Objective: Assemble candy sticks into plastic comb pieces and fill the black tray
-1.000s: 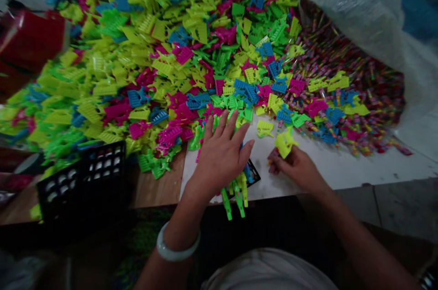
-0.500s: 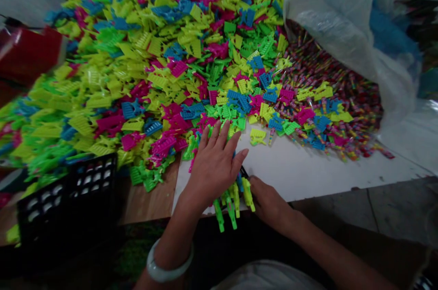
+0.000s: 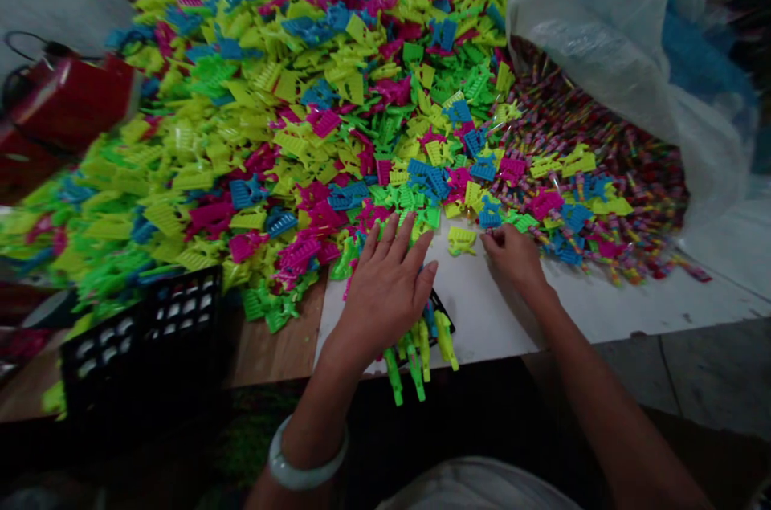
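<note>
My left hand (image 3: 389,281) lies flat, fingers stretched, over a row of green, yellow and blue plastic toy pieces (image 3: 414,365). Their narrow ends stick out below my palm, past the table's front edge. A black holder (image 3: 444,309) shows partly beneath them; the rest is hidden. To the right, my right hand (image 3: 515,257) has its fingertips pinched on a small, colourfully printed stick (image 3: 495,235), mostly covered by the fingers. Just left of those fingertips lies a loose yellow toy piece (image 3: 462,241) on the white sheet (image 3: 470,325).
A big heap of yellow, green, blue and pink toy pieces (image 3: 241,132) covers the table's back and left. Printed sticks (image 3: 626,165) spill from a clear plastic bag (image 3: 590,4) at right. A black slotted tray (image 3: 144,333) sits front left, a red box (image 3: 72,108) behind.
My right hand has left the black holder beside the left hand and moved up and right to the small stick. My left hand stays flat on the toy pieces. The view has shifted slightly.
</note>
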